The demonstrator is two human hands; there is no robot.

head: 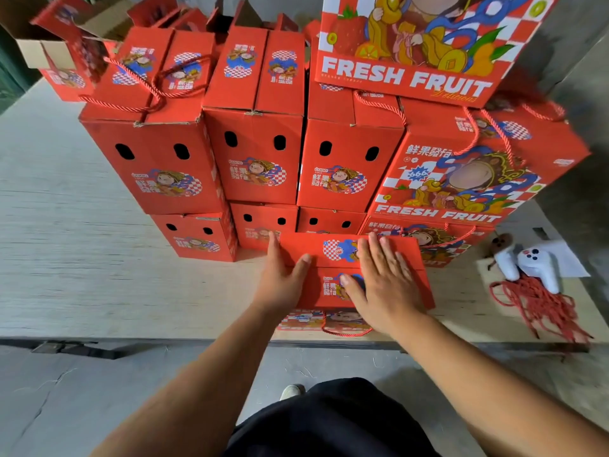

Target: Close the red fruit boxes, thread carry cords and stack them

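Now both hands flat on near red box [329,285] at table [99,258] edge. Left hand [283,282] presses left side, right hand [382,285] presses top flaps, fingers straight, likely to keep lid closed. Stack [257,153] behind; spare cords [540,305] right.

Printed words on the red boxes

"FRESH FRUIT" runs across the top box [425,44] at one o'clock and the box below [461,179] — there also "666", perhaps — "GOOD" on a stacked box [257,156].

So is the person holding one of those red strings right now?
No, both the left hand and right hand lie flat on the red box.
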